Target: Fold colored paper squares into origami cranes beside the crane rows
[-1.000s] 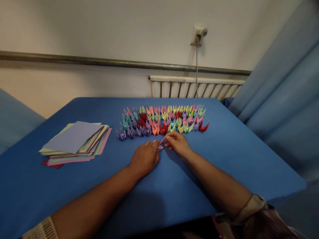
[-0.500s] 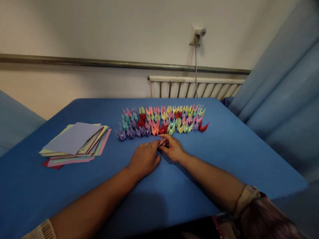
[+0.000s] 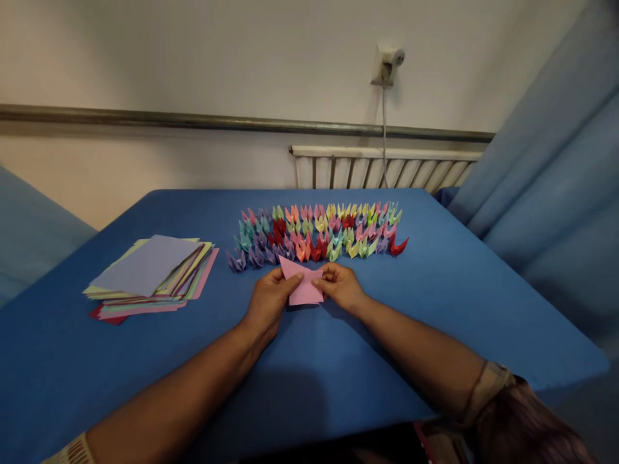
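A folded pink sheet of paper [image 3: 305,291] is held up between both hands, its upper left corner rising to a point. My left hand [image 3: 269,298] pinches its left side, thumb on the near face. At the right edge, my right hand [image 3: 342,287] grips it between thumb and fingers. The fingers behind the paper are partly hidden. Just beyond stand several rows of small folded paper cranes [image 3: 319,233] in purple, teal, red, pink, yellow and green.
To the left lies an uneven stack of coloured paper sheets [image 3: 149,267], a lilac one on top. Blue cloth covers the table [image 3: 435,309]. Behind it are a radiator [image 3: 387,154], a wall rail [image 3: 193,120] and a socket with a plugged-in cord [image 3: 385,67]. A blue curtain [image 3: 546,180] hangs right.
The pink paper was mostly hidden and edge-on between my hands; now its broad face shows. My left hand has turned and shifted left, with its thumb on the paper.
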The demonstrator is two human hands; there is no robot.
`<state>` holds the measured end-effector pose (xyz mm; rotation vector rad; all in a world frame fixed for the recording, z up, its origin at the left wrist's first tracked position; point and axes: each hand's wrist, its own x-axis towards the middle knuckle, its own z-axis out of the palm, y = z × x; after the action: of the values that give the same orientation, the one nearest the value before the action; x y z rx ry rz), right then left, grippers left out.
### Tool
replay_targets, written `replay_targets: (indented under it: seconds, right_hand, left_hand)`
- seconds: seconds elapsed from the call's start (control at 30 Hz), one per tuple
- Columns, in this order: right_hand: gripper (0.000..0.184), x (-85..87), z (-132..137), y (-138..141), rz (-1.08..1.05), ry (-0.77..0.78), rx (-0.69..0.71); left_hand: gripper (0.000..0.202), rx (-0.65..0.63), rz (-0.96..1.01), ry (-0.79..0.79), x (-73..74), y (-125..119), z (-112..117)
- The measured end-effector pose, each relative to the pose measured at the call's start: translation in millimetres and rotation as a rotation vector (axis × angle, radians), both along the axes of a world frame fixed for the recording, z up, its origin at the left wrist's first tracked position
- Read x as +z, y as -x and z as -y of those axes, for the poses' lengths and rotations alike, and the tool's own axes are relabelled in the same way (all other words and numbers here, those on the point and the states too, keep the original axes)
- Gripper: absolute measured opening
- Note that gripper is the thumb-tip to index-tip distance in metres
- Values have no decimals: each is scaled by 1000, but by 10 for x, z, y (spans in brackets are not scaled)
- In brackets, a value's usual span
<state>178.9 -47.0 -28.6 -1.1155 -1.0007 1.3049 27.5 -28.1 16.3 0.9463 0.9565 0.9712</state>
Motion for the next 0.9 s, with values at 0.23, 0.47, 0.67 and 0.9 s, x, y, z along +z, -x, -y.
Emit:
replay_targets:
  seconds: [0.23, 0.47, 0.67, 0.9]
  right_hand:
    - [31, 96, 43, -17, 12, 13, -9]
    - [22, 19, 30, -57, 176, 73, 26]
    - [17, -47, 45, -78, 356, -11, -35]
    - [16, 30, 88, -34, 230, 96, 6]
  left_hand:
    - [38, -10, -40, 100, -71, 50, -76]
    - [38, -47, -96, 68, -69, 58, -101]
    - [25, -103, -519, -228, -72, 142, -196]
    - [41, 30, -973, -835, 108, 252, -224]
